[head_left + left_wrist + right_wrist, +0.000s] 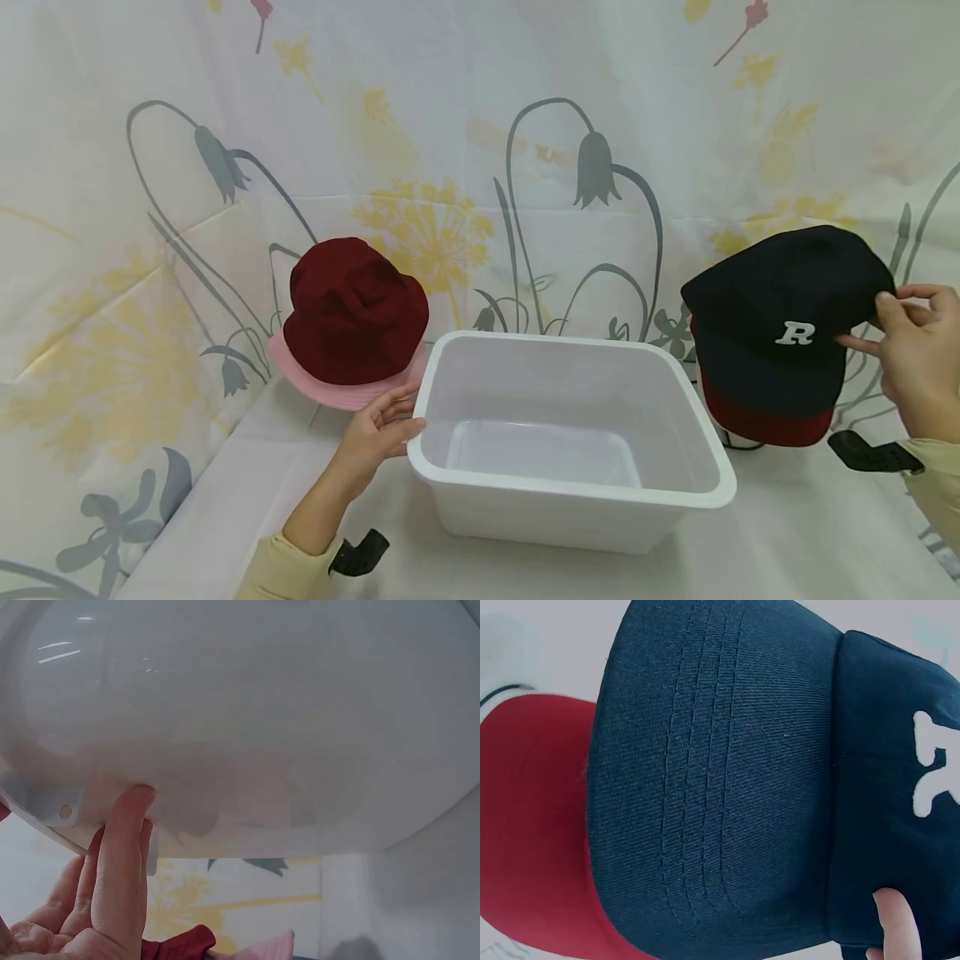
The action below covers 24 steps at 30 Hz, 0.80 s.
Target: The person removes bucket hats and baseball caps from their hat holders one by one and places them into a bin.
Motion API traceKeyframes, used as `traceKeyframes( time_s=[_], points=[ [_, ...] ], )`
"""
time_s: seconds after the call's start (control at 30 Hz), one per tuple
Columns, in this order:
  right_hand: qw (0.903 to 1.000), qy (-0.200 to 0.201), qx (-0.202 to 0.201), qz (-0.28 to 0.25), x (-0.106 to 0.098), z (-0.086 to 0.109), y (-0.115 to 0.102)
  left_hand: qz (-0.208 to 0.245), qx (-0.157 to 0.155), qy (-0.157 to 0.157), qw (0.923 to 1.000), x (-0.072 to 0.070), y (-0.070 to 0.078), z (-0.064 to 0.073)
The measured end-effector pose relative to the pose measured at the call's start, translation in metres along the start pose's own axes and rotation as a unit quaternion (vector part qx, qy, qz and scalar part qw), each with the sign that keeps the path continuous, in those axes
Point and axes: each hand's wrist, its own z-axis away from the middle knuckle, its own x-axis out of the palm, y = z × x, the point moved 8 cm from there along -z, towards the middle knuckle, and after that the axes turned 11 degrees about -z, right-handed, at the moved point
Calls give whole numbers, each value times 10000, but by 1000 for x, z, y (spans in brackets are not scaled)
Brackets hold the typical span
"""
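My right hand [922,358] pinches the side of a navy baseball cap [780,275] with a white letter R, thumb on the front of its crown. A red cap [536,817] shows behind and below the navy brim. On the left, straight fingers of my left hand [375,429] touch a white plastic tub [540,517]: one lies against the outer wall below the rim, and the thumb is at the rim's edge. Beyond that hand is a maroon bucket hat [352,308] over a pink brim [315,379]. Nothing shows inside the tub.
A white cloth [277,475] covers the table, and a flower-printed curtain [465,108] hangs behind it. A dark ring-shaped base [742,446] shows below the caps, partly hidden. Black straps [360,554] sit at both wrists over pale yellow sleeves.
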Motion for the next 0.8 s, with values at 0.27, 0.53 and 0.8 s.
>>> traceKeyframes(
  time_s=[0.27,0.53,0.8],
  points=[
    [9962,137,-104,-850,9,9,-11,43,-19,8,10000,1,0,0],
    [9972,-188,-377,-611,19,14,-19,-12,-37,36,10000,0,-1,2],
    [9976,-275,-445,-452,21,20,-23,-37,-24,45,10000,0,1,2]
  ],
)
